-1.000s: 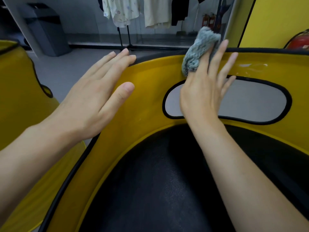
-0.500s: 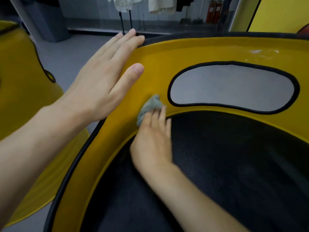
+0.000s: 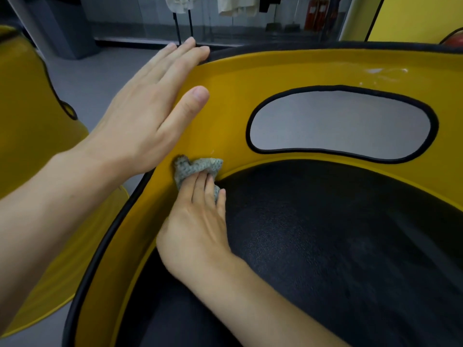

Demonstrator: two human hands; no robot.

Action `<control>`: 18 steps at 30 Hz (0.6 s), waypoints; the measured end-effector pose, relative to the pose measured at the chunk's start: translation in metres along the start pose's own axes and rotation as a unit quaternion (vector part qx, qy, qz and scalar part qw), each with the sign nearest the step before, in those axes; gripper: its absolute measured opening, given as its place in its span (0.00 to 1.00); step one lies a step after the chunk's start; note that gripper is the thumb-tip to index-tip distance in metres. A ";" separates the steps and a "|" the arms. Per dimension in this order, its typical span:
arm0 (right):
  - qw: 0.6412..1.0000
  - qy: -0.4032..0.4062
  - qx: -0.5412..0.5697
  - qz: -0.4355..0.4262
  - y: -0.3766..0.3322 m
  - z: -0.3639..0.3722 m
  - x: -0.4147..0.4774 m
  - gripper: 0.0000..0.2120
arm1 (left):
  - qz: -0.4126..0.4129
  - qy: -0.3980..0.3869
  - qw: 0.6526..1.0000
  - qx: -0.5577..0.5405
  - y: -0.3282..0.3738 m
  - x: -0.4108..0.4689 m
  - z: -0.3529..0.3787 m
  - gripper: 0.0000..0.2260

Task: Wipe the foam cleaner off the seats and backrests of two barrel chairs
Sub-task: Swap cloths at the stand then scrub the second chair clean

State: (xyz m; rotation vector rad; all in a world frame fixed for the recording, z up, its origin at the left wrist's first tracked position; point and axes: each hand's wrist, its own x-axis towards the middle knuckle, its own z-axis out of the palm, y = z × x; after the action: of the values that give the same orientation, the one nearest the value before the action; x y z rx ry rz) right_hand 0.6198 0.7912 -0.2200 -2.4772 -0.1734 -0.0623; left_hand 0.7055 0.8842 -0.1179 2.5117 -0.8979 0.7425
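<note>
chair (image 3: 250,71): yellow barrel shell with a black rim, filling most of the view; the backrest wall looks glossy and stiff, likely slick where wet.
seat (image 3: 325,234): black, grained pad inside the shell; no foam shows on it, though the dim light makes that hard to be sure of.
other chair (image 3: 30,121): same yellow, just beside at the left edge, untouched by either hand.
hole (image 3: 343,123): black-edged oval opening in the backrest, floor visible through it.
left hand (image 3: 150,116): spread flat, fingers straight along the rim, thumb on the inner wall; it holds nothing and seems to be steadying the shell.
right hand (image 3: 198,226): low inside the shell, fingers laid nearly straight over the cloth, pressing it to the wall; thumb hidden.
cloth (image 3: 198,165): grey knit, bunched, at the foot of the backrest where wall meets seat, left of the hole. soft, light and limp, so it is best kept wadded under the fingertips, not held by an edge.
foam (image 3: 383,72): pale wet smear high on the backrest above the hole, well apart from the cloth; not yet wiped.
</note>
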 end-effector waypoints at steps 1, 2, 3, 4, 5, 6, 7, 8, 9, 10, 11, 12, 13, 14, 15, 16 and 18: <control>1.000 0.004 0.018 0.015 0.001 -0.003 0.007 0.42 | 0.002 -0.002 1.000 0.001 0.000 0.000 0.000 0.27; 0.999 0.015 0.039 0.032 0.005 -0.007 0.016 0.43 | 0.003 -0.002 1.000 0.002 0.000 -0.001 0.000 0.27; 0.996 0.029 0.060 0.051 0.010 -0.013 0.027 0.44 | 0.003 -0.002 1.000 0.003 0.000 -0.001 0.000 0.27; 0.993 0.045 0.084 0.073 0.015 -0.019 0.037 0.45 | 0.001 -0.002 1.000 0.003 0.000 -0.001 0.000 0.27; 0.987 0.062 0.112 0.093 0.018 -0.025 0.045 0.45 | -0.001 -0.003 1.000 0.003 0.000 -0.001 0.001 0.27; 0.982 0.077 0.139 0.105 0.019 -0.026 0.048 0.46 | -0.002 -0.003 1.000 0.002 0.001 -0.001 0.001 0.27; 0.978 0.084 0.162 0.103 0.016 -0.025 0.046 0.47 | -0.003 -0.004 1.000 0.001 0.001 -0.001 0.001 0.26; 0.977 0.081 0.176 0.087 0.011 -0.020 0.039 0.47 | -0.003 -0.004 1.000 0.001 0.001 -0.002 0.001 0.26; 0.978 0.072 0.185 0.063 0.004 -0.013 0.028 0.46 | -0.001 -0.004 1.000 0.000 0.001 -0.002 0.001 0.26; 0.979 0.057 0.193 0.038 -0.003 -0.006 0.016 0.46 | 0.000 -0.003 1.000 -0.001 0.000 -0.001 0.001 0.26; 0.978 0.038 0.203 0.017 -0.009 -0.001 0.005 0.45 | 0.000 0.000 1.000 0.000 0.000 -0.001 0.001 0.26; 0.976 0.023 0.215 0.006 -0.012 0.003 -0.001 0.43 | 0.000 0.002 1.000 0.000 0.000 -0.001 0.001 0.26; 0.975 0.012 0.223 0.004 -0.012 0.004 -0.001 0.41 | -0.001 0.005 1.000 0.001 0.001 -0.001 0.001 0.26; 0.976 0.007 0.216 0.004 -0.009 0.003 0.003 0.40 | 0.000 0.006 1.000 0.005 0.000 -0.001 0.002 0.26; 0.982 0.014 0.190 0.004 -0.005 0.001 0.009 0.39 | 0.001 0.005 1.000 0.010 0.000 0.000 0.002 0.27; 0.988 0.033 0.151 0.003 0.001 -0.002 0.016 0.40 | 0.004 0.002 1.000 0.016 0.000 -0.001 0.001 0.27; 0.993 0.088 0.072 -0.005 0.020 -0.013 0.034 0.42 | 0.008 -0.007 0.999 0.030 -0.002 0.000 0.000 0.28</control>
State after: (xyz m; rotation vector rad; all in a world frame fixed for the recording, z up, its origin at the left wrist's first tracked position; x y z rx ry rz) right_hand 0.6557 0.7715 -0.2186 -2.3126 -0.1100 -0.2625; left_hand 0.7067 0.8858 -0.1179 2.5672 -0.9154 0.7693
